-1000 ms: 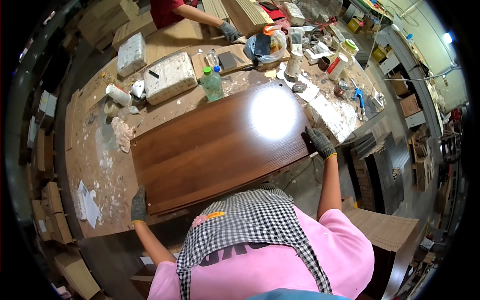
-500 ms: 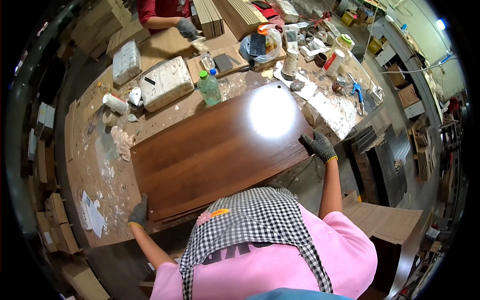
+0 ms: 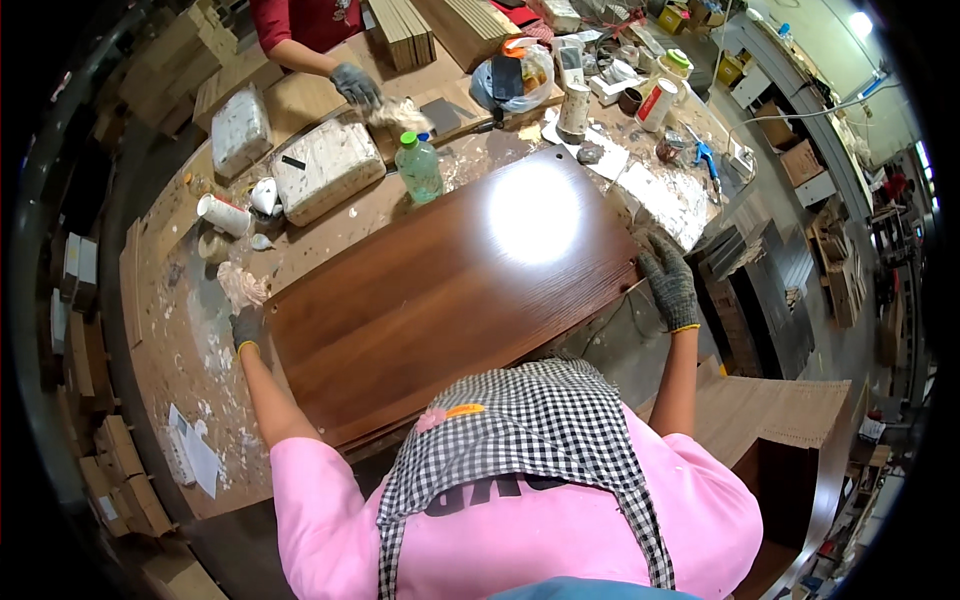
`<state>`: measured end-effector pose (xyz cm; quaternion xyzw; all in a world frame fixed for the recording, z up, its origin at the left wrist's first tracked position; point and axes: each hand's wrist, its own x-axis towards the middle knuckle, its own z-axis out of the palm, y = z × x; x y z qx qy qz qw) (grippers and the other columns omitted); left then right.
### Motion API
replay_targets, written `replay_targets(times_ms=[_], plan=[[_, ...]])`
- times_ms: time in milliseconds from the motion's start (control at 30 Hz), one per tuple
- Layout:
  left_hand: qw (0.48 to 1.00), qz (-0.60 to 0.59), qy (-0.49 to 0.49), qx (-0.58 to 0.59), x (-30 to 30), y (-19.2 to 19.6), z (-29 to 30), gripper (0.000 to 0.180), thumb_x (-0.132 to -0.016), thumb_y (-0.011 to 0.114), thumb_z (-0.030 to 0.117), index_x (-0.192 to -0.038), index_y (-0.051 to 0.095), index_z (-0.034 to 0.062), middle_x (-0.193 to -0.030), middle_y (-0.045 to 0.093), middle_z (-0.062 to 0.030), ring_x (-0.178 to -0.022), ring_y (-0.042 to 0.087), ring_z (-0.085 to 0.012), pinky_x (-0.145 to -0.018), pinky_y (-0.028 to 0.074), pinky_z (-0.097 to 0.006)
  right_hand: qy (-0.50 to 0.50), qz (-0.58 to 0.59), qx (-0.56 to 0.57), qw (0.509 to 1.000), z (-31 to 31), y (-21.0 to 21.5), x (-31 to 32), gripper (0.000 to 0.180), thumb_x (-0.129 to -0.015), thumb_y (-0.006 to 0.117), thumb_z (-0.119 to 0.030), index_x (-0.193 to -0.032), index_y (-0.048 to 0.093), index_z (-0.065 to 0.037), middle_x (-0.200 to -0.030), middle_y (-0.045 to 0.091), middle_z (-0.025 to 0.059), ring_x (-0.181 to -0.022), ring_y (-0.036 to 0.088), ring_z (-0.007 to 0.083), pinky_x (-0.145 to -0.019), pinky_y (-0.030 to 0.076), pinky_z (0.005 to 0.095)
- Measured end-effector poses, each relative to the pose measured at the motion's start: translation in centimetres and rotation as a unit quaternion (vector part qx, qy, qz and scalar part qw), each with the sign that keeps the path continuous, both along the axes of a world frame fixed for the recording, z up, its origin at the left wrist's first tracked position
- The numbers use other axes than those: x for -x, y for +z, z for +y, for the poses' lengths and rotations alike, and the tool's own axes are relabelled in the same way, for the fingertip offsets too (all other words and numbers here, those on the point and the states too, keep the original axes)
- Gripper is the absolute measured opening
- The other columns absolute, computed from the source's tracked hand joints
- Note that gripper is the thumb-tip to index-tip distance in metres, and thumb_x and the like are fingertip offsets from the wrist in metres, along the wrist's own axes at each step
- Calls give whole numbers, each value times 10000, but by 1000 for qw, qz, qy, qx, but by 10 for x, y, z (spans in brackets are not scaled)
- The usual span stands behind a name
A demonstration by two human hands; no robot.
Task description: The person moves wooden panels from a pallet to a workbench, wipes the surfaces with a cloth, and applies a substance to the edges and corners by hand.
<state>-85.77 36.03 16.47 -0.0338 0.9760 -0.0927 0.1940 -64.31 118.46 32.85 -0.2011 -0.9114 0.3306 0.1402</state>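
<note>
A glossy brown wood-grain panel [image 3: 430,310] lies slanted across the worktable, with another board edge showing beneath its near side. My left hand [image 3: 246,328], in a grey knit glove, is at the panel's far left corner, against the lower end of a crumpled pale rag [image 3: 240,284]. Whether its fingers grip the rag does not show clearly. On the right, my gloved right hand [image 3: 668,287] has its fingers stretched out beside the panel's right end, fingertips at the edge near a small dark hole. A bright lamp reflection covers part of the panel's surface.
Beyond the panel stand a green-capped bottle [image 3: 419,168], a stained white block [image 3: 328,170] and a white can [image 3: 224,214]. Across the table, a co-worker's gloved hand [image 3: 356,86] holds a pale cloth [image 3: 396,114]. A blue air gun [image 3: 707,163] lies at right.
My left hand has left the panel's near left corner and moved up to the rag. My right hand has loosened and shifted slightly outward. The co-worker's cloth has moved right.
</note>
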Motion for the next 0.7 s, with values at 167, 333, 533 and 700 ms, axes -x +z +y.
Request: replay_targets(times_ms=[167, 333, 533, 700], plan=[[908, 249, 198, -271, -33, -12, -25, 392, -819, 645, 239, -1176, 690, 84, -1208, 677, -178, -1079, 654, -361, -938, 509, -372, 60, -107, 76, 990, -27, 31, -1, 467, -912, 691, -280, -1307, 607, -46, -1280, 640, 183, -1198, 611, 322, -997, 482, 392], [880, 357, 246, -195, -45, 8, -33, 255, -835, 644, 233, -991, 744, 58, -992, 736, -135, -955, 693, -327, -886, 523, -384, 121, -53, -87, 987, -52, 42, 28, 463, -910, 697, -293, -1310, 618, -74, -1308, 631, 152, -1204, 604, 308, -1016, 476, 394], [866, 372, 200, -266, -27, 5, -3, 481, -841, 731, 340, -1265, 657, 126, -1427, 503, -235, -1296, 492, -384, -1072, 412, -431, 276, 85, -186, 939, -108, -11, 75, 433, -910, 657, -290, -1275, 611, -62, -1338, 581, 191, -1295, 499, 376, -1112, 369, 468], [982, 175, 5, -67, -23, 21, -64, 292, -867, 593, 188, -1112, 721, 96, -1183, 677, -187, -1150, 598, -373, -993, 477, -450, 411, 63, -196, 888, -175, -9, 83, 389, -897, 618, -319, -1186, 614, -59, -1271, 562, 194, -1285, 449, 403, -1108, 324, 521]])
